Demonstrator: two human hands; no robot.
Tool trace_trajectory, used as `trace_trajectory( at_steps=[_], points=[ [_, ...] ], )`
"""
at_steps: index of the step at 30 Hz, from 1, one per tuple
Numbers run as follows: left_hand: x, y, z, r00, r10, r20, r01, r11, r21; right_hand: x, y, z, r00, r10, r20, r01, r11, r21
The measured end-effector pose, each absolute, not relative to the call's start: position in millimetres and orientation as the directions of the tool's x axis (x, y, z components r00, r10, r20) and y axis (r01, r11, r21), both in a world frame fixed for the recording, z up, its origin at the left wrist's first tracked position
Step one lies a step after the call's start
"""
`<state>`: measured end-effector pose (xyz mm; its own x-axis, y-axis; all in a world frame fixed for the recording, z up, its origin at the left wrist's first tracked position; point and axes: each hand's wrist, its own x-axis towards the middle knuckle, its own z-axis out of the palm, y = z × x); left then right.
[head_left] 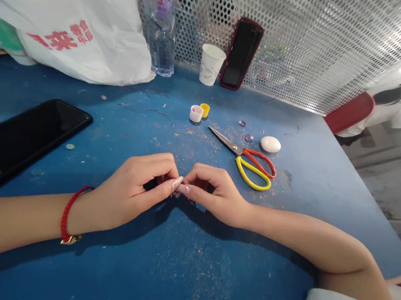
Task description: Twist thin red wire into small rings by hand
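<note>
My left hand (142, 187), with a red braided bracelet (68, 212) at its wrist, is closed in a pinch over the blue table. Fingertip to fingertip with it, my right hand (213, 192) pinches too. Whatever lies between the fingers is too small or hidden to make out. Just beyond the right hand lie scissors (238, 151) with one red and one yellow handle loop. Two small dark red rings of cord, a nearer one (248, 138) and a farther one (242, 123), rest past the scissors. Beside them is a white oval object (270, 144).
A white cap (196, 114) and a yellow cap (205, 110) stand ahead. A black phone (26, 139) lies at left. Along the perforated metal panel (304, 46) are a plastic bag (102, 25), water bottle (163, 46), paper cup (211, 65) and upright phone (242, 54). A person sits at far right.
</note>
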<state>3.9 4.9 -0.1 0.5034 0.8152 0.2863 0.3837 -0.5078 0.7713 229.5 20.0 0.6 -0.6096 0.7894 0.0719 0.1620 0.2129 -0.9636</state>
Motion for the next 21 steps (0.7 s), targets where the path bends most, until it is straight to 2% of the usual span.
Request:
trace_trajectory(
  at_steps=[21],
  points=[
    [3.2,8.6,-5.6,0.504,0.810,0.300,0.335,-0.503,0.797,229.7,20.2,-0.3,-0.618,0.780,0.099,0.148,0.240,-0.959]
  ],
)
